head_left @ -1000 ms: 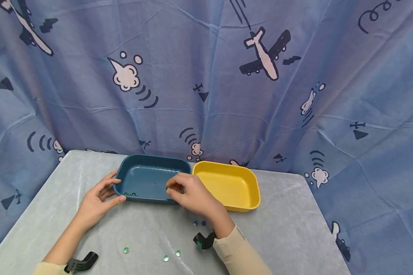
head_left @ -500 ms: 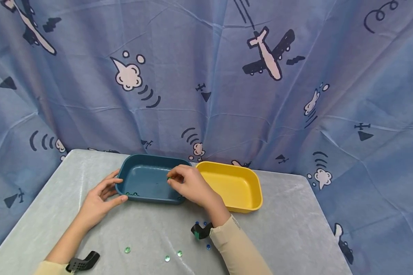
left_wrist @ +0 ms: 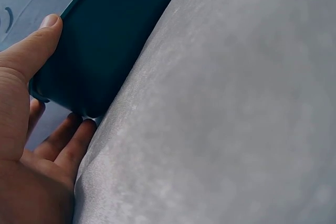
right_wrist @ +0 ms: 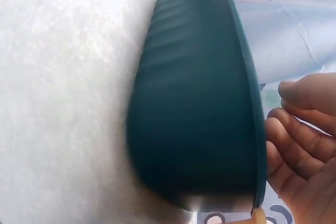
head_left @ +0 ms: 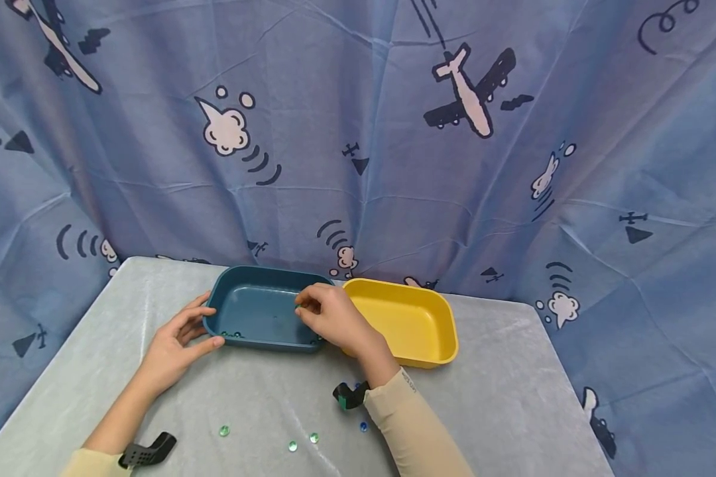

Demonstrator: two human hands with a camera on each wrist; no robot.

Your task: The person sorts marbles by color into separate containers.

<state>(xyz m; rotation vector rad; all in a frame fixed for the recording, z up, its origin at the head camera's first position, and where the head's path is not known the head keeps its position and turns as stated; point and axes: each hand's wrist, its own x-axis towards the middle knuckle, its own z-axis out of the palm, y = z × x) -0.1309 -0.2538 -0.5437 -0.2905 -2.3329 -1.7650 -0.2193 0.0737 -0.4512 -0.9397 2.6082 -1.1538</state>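
Pinching a green bead (right_wrist: 270, 98), of which little shows, the right grip (head_left: 333, 317) has thumb and fingertip clamped on it above the right end of the blue bin (head_left: 256, 311). The left grip (head_left: 172, 343) clasps that bin's left end, thumb and fingers round the corner. More green beads lie inside along its front wall; others rest before it on the tabletop (head_left: 262, 397). Risks, as judged: a smooth bead could slip from so small a contact; release too far right could strike the bin's rim or reach the adjoining yellow bin (head_left: 402, 321); uneven left-hand pressure could shift the bin.
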